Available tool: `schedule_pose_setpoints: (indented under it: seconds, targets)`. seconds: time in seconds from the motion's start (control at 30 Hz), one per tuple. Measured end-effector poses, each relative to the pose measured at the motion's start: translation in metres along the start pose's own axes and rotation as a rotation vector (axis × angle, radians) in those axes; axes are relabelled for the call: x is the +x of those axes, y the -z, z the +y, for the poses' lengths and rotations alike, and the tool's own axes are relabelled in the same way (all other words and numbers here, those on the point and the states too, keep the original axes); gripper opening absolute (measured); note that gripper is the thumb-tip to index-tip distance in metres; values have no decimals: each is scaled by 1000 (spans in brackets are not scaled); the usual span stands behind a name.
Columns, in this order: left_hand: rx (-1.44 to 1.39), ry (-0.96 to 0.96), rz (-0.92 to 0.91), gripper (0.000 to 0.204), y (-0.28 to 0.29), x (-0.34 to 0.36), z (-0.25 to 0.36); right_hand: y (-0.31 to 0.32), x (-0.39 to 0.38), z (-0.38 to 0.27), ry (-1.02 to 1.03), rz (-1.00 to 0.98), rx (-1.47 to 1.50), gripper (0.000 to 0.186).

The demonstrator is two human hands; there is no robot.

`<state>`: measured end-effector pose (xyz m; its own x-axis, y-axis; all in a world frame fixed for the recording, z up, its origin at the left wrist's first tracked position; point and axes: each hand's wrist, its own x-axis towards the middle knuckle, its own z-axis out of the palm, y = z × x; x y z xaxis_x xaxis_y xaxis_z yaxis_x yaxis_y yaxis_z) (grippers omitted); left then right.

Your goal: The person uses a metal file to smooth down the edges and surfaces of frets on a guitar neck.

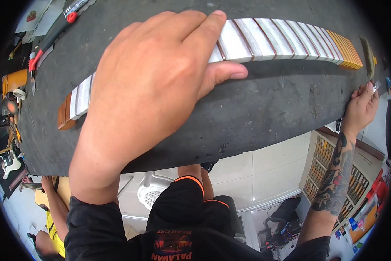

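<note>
A guitar neck (pixel 287 38) lies across the dark work surface, its wooden end at the left. White strips cover the spaces between its frets, with yellow strips at the right end. My left hand (pixel 147 74) is closed over the neck's left half, fingers along the far side and thumb at the near edge, hiding that stretch. At the far right edge of the surface my right hand (pixel 363 104) pinches a small clear, shiny piece (pixel 376 86) whose kind I cannot make out. Just beyond it is a brush-like strip (pixel 368 56) with short bristles.
The dark work mat (pixel 256 100) curves across the view. Red-and-black hand tools (pixel 41 54) and a tape roll (pixel 19 94) lie at the left. A person in yellow (pixel 55 230) holds a guitar at lower left. A white plastic chair (pixel 151 191) and a rack of files (pixel 321 156) stand below.
</note>
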<state>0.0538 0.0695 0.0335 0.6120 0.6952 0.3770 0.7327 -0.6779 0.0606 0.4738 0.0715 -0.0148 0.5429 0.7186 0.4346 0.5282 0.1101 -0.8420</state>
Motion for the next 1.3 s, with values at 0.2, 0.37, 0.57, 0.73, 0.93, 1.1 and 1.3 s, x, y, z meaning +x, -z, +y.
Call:
schedule_pose_setpoints:
  seconds: [0.2,0.37,0.57,0.73,0.93,1.1,1.3]
  targets:
    - [41,33,-146,55,8,3,-11,3,0,-3,21,9,16,26]
    - [-134,66,50,55,7,9,10,1,-2,-1,12,20,-4,28]
    - [79,-56,-92,55,5,3,-13,-1,-2,-3,8,25,-12,29]
    - [-148,66,85,55,2,4,7,0,-2,-3,13,24,-23,29]
    - [31,-38,-76,56,2,-2,-13,2,0,-2,10,14,-17,29]
    - [-127,69,-32,56,12,8,10,-1,-3,-5,3,26,-48,31]
    - [-133,71,-31,56,10,6,7,-1,-4,-4,22,20,-26,31]
